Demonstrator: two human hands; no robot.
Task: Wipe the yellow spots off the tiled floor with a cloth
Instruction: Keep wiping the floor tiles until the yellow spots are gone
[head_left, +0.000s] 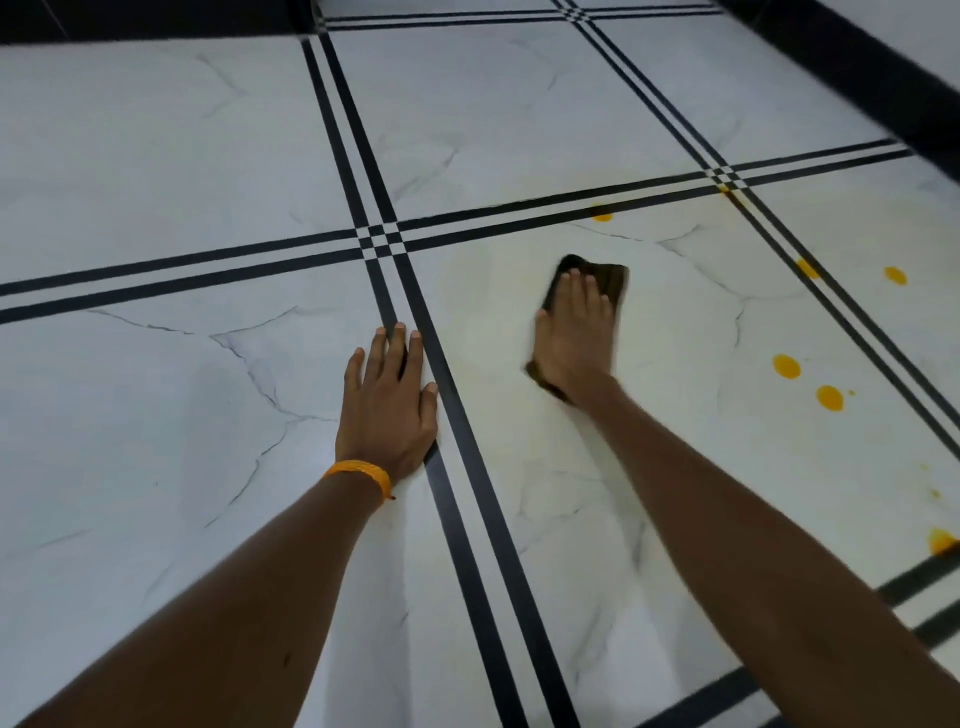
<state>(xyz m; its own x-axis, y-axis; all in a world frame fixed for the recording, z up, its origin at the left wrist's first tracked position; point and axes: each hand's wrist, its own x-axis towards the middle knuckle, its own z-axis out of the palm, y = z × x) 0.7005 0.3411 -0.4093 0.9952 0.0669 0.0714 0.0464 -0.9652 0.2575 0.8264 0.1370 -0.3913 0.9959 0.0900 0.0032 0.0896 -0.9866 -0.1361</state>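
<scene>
My right hand (574, 338) presses flat on a dark brown cloth (610, 278) in the middle of a white marble tile (675, 467); the cloth shows past the fingertips and beside the wrist. A faint yellowish smear surrounds the cloth. My left hand (387, 400), with an orange band at the wrist, lies flat and spread on the floor across the black double stripe (467, 457). Yellow spots lie to the right: two round ones (786, 366) (829, 398), one on the far stripe (602, 214), others near the right stripe (807, 268) (895, 275), one at the right edge (940, 540).
The floor is large white veined tiles (156, 182) divided by crossing black double stripes. A black skirting (857, 67) runs along the wall at the far right, and another dark band (145, 21) at the top left.
</scene>
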